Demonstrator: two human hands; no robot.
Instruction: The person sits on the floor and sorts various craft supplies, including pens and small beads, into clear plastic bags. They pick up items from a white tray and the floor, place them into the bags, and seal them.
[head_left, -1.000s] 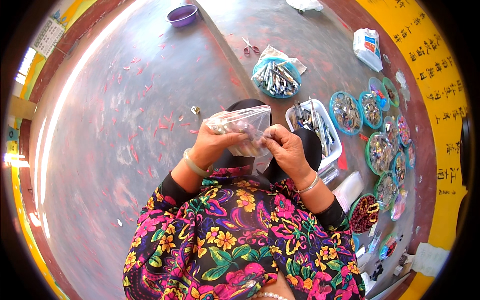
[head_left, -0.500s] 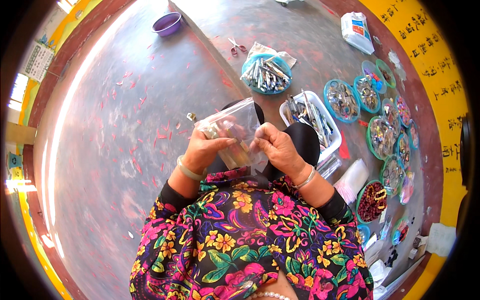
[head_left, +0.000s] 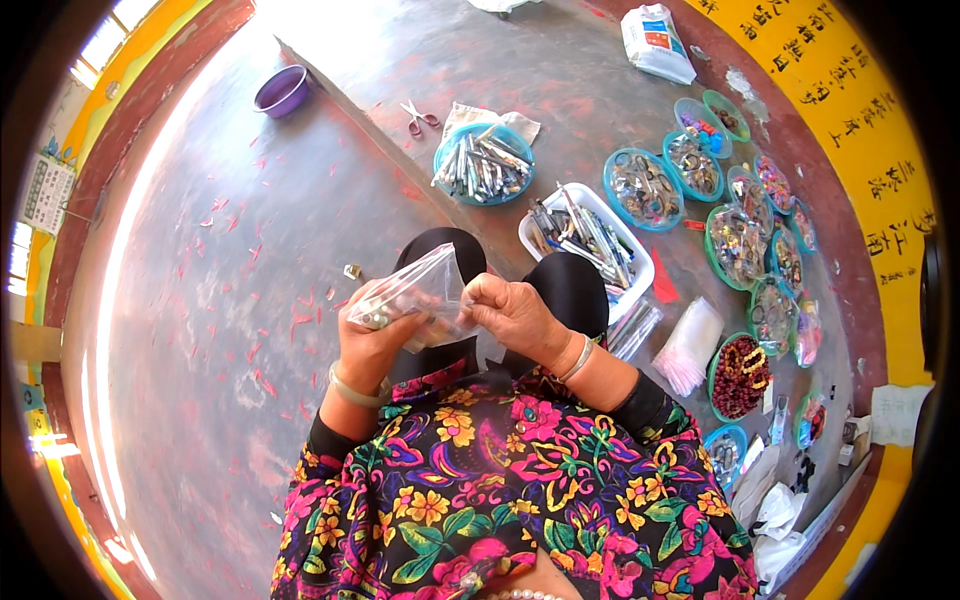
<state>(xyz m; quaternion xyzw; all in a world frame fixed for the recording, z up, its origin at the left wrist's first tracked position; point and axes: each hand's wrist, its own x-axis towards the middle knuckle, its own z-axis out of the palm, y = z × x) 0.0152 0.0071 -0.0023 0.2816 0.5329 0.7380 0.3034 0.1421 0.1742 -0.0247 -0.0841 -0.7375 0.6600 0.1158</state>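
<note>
Above my knees, my left hand is closed round one side of a clear plastic bag. A few small pale, rounded pieces show through the film by the left fingers, too blurred to name. With fingertips pinched together, my right hand grips the bag's right edge. The bag is tilted, its upper corner pointing up between the hands. A small gold-coloured piece lies on the floor just beyond my left hand.
To the right of my knees stands a white bin of pens. Beyond are a blue basket of pale pens, red-handled scissors and a purple basin. Several baskets of trinkets, one a blue basket, and a stack of plastic bags line the right.
The bag has tipped over, and its upper corner now leans more sharply. Both hands sit slightly lower and still hold it. The surroundings have shifted left in view.
</note>
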